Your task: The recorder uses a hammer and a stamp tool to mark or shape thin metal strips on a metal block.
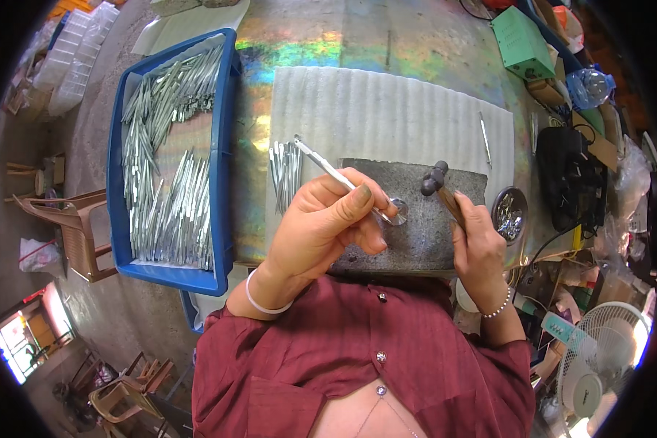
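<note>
My left hand (pixel 336 212) pinches a slim silver metal rod (pixel 320 160) between thumb and fingers, one end pointing up and away to the left. At its lower end, by my fingertips, is a small round shiny metal piece (pixel 398 212); whether it is joined to the rod I cannot tell. My right hand (pixel 480 244) grips a ball-peen hammer (pixel 452 208) by its wooden handle, the dark head raised over a flat grey block (pixel 416 252). Left of the block lies a bunch of similar silver rods (pixel 286 175).
A blue tray (pixel 226 168) full of silver metal pieces stands at the left. Under the block spreads a white foam sheet (pixel 387 102), with a thin rod (pixel 485 139) on it. Right of the block sit a dark round dish (pixel 520 201) of small shiny parts and a green box (pixel 522 44).
</note>
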Demonstrator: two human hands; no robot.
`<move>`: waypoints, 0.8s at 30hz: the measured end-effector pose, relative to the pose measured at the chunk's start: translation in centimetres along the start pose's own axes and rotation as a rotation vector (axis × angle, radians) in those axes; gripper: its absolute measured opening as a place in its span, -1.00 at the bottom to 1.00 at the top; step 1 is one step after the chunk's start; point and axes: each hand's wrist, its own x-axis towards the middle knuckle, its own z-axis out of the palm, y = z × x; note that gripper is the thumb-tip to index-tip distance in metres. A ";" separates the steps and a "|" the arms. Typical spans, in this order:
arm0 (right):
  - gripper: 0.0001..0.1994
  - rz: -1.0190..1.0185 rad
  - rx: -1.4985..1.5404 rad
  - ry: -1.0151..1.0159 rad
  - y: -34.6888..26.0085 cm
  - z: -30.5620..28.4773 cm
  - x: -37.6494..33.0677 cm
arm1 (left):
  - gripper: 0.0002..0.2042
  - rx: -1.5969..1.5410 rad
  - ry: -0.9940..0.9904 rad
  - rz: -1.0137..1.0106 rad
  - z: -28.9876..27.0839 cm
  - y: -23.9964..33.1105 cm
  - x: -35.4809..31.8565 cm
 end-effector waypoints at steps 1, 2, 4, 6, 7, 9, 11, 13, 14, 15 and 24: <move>-0.50 0.001 0.006 -0.003 0.0 0.3 -0.1 | -0.78 -0.004 0.012 -0.013 0.0 -0.1 0.0; -0.54 0.033 -0.018 -0.046 -0.1 0.5 -0.2 | -0.77 -0.009 0.022 -0.028 -0.1 -0.2 0.1; -0.58 0.078 -0.045 -0.091 -0.1 0.7 -0.3 | -0.78 0.006 0.030 -0.028 -0.3 -0.3 0.5; -0.54 -0.042 -0.116 -0.041 0.1 0.8 -0.1 | -0.78 0.020 0.037 -0.028 -0.4 -0.4 0.8; -0.54 -0.036 -0.116 -0.042 0.4 0.6 0.2 | -0.78 0.043 0.064 -0.021 -0.4 -0.4 0.9; -0.62 -0.097 0.055 -0.053 1.3 -0.5 1.2 | -0.75 0.063 0.076 -0.026 -0.3 -0.4 1.3; -0.66 0.003 0.073 -0.025 3.5 -0.8 2.7 | -0.62 0.205 0.126 0.060 -0.4 -0.5 1.5; -0.70 0.180 0.134 0.019 6.1 -0.6 5.4 | -0.55 0.232 0.144 0.049 -0.1 -0.3 1.1; -0.70 0.281 0.156 0.044 7.7 -0.3 6.9 | -0.56 0.308 0.145 0.052 0.0 -0.5 1.1; -0.71 0.280 0.094 0.047 9.8 0.3 8.1 | -0.56 0.389 0.153 0.061 0.0 -0.4 0.9; -0.76 0.258 -0.256 -0.081 16.0 2.5 12.5 | -0.83 0.687 0.104 0.224 -0.6 -0.8 0.1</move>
